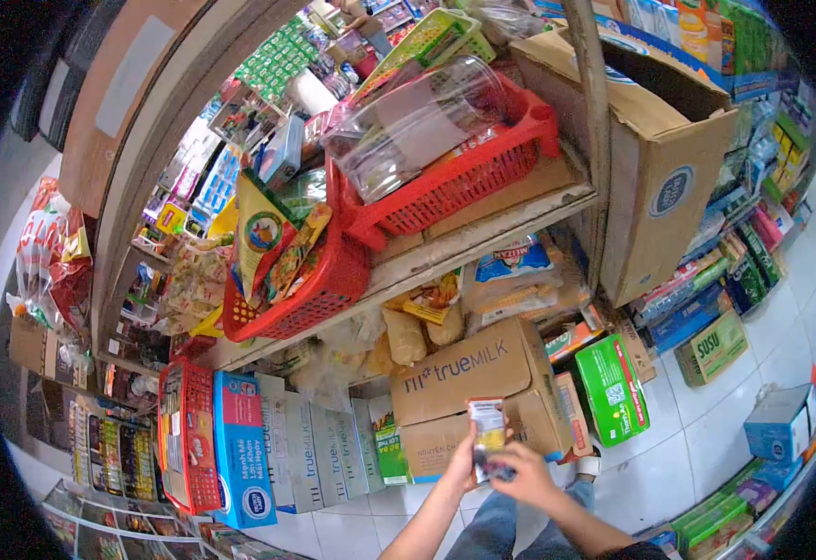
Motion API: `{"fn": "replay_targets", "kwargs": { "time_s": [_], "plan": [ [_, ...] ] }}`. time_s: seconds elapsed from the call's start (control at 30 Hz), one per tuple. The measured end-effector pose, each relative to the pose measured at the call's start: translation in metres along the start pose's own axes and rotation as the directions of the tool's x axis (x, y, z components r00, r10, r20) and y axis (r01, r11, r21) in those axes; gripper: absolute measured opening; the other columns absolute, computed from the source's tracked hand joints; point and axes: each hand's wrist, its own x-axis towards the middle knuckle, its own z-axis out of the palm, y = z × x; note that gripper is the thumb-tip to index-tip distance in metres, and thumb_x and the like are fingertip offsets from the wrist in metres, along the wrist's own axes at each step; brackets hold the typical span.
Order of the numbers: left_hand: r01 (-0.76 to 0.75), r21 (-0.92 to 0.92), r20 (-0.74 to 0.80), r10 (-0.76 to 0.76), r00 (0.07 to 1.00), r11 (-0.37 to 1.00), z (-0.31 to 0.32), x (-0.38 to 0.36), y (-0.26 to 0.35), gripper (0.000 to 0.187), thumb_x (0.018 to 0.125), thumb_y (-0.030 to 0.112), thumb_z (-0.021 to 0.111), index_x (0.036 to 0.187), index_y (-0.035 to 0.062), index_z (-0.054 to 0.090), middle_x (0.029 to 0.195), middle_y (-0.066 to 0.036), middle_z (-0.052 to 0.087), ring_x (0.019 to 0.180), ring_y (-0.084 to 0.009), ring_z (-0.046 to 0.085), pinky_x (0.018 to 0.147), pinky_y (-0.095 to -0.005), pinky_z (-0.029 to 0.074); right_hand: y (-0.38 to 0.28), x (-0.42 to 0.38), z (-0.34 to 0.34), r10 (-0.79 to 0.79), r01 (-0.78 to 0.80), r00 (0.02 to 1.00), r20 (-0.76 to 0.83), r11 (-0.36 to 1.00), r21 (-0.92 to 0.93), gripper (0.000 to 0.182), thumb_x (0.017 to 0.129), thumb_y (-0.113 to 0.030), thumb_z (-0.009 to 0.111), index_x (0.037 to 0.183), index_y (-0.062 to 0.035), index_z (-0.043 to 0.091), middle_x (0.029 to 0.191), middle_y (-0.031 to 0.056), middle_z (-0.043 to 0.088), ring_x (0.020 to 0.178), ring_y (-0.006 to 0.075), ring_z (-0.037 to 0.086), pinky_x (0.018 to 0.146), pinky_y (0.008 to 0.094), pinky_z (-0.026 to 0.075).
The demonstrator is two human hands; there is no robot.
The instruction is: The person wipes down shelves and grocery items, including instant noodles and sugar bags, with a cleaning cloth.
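Note:
In front of my legs, my left hand [462, 464] is closed around a flat rectangular item [488, 418] with white and yellow areas and a little red near its top. It is held upright, and its kind is too small to tell. My right hand [527, 474] is curled against the dark lower end of this item, fingers bent and slightly blurred. Whatever those fingers pinch is hidden. Just beyond both hands stands a brown TH true MILK carton [464, 373] on the floor.
Above the carton runs a shelf [482, 238] bearing red baskets [454, 191] of packets. A tall open cardboard box [664, 201] stands right. Milk cartons [319, 453] line the left, beside a blue box [240, 448]. A green box [610, 390] and SUSU box [714, 347] sit on white tiles.

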Motion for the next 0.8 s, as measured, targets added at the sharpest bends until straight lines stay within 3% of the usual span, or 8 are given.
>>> {"fn": "replay_targets", "kwargs": {
  "time_s": [0.07,0.2,0.23,0.3,0.43,0.6,0.7,0.8],
  "plan": [
    [-0.003,-0.008,0.009,0.003,1.000,1.000,0.005,-0.001,0.005,0.058,0.086,0.050,0.029,0.122,0.0051,0.037,0.116,-0.009,0.049,0.106,-0.0201,0.047,0.085,-0.0321,0.042,-0.003,-0.015,0.003,0.044,-0.046,0.998,0.043,0.998,0.045,0.032,0.057,-0.013,0.069,0.087,-0.0070,0.062,0.084,0.0095,0.055,0.077,0.0229,0.057,0.067,0.0302,0.046],
    [0.117,0.048,0.056,-0.119,0.991,0.992,0.005,0.003,-0.008,0.059,0.087,0.049,0.028,0.124,0.0034,0.036,0.121,-0.009,0.045,0.110,-0.0198,0.044,0.094,-0.0338,0.034,0.004,-0.012,-0.004,0.148,-0.145,0.974,-0.174,0.989,0.028,0.033,0.054,-0.010,0.067,0.087,-0.0062,0.062,0.082,0.0095,0.055,0.075,0.0229,0.056,0.066,0.0301,0.046],
    [0.130,0.189,-0.134,-0.106,0.985,0.973,0.028,-0.002,-0.006,0.059,0.086,0.051,0.029,0.121,0.0038,0.039,0.114,-0.009,0.050,0.103,-0.0197,0.049,0.088,-0.0342,0.039,0.012,-0.005,-0.009,0.185,-0.185,0.950,-0.251,0.982,0.025,0.034,0.054,-0.008,0.066,0.087,-0.0060,0.062,0.082,0.0096,0.054,0.075,0.0230,0.056,0.066,0.0302,0.046],
    [0.265,0.134,-0.163,-0.243,0.956,0.955,0.022,0.002,-0.010,0.059,0.084,0.053,0.031,0.117,0.0056,0.043,0.106,-0.009,0.054,0.092,-0.0192,0.055,0.081,-0.0327,0.045,0.026,0.013,-0.019,0.122,-0.144,0.905,-0.407,0.989,-0.023,0.033,0.053,-0.006,0.064,0.085,-0.0036,0.061,0.081,0.0100,0.053,0.075,0.0236,0.055,0.067,0.0300,0.045],
    [0.323,0.060,0.012,-0.324,0.946,0.945,0.010,0.008,-0.019,0.059,0.083,0.055,0.032,0.115,0.0080,0.044,0.099,-0.008,0.056,0.085,-0.0184,0.057,0.072,-0.0322,0.048,0.022,0.050,-0.051,0.151,-0.179,0.856,-0.495,0.984,-0.009,0.029,0.056,-0.003,0.063,0.085,0.0000,0.057,0.084,0.0103,0.053,0.078,0.0245,0.054,0.068,0.0303,0.043],
    [0.109,-0.106,0.023,-0.107,0.994,0.988,0.025,0.019,-0.021,0.061,0.082,0.058,0.031,0.117,0.0091,0.042,0.102,-0.007,0.054,0.088,-0.0189,0.056,0.069,-0.0332,0.049,0.021,0.036,-0.044,0.118,-0.121,0.940,-0.320,0.993,0.010,0.031,0.061,-0.012,0.066,0.090,-0.0037,0.059,0.083,0.0106,0.054,0.077,0.0242,0.055,0.068,0.0309,0.045],
    [-0.031,0.046,-0.087,0.035,0.996,0.998,0.034,0.019,-0.009,0.061,0.083,0.055,0.030,0.119,0.0065,0.040,0.109,-0.010,0.052,0.095,-0.0248,0.053,0.080,-0.0394,0.044,0.021,0.005,-0.032,0.139,-0.127,0.958,-0.251,0.990,0.065,0.034,0.059,-0.012,0.067,0.091,-0.0042,0.059,0.081,0.0100,0.055,0.075,0.0238,0.056,0.068,0.0304,0.045],
    [-0.067,0.055,-0.158,0.075,0.984,0.996,0.043,0.015,-0.009,0.060,0.085,0.052,0.030,0.120,0.0049,0.039,0.112,-0.011,0.050,0.098,-0.0233,0.052,0.083,-0.0363,0.043,0.019,-0.012,-0.027,0.163,-0.142,0.960,-0.229,0.984,0.107,0.035,0.058,-0.011,0.068,0.092,-0.0050,0.060,0.079,0.0094,0.055,0.073,0.0230,0.056,0.067,0.0300,0.045]
  ]
}}
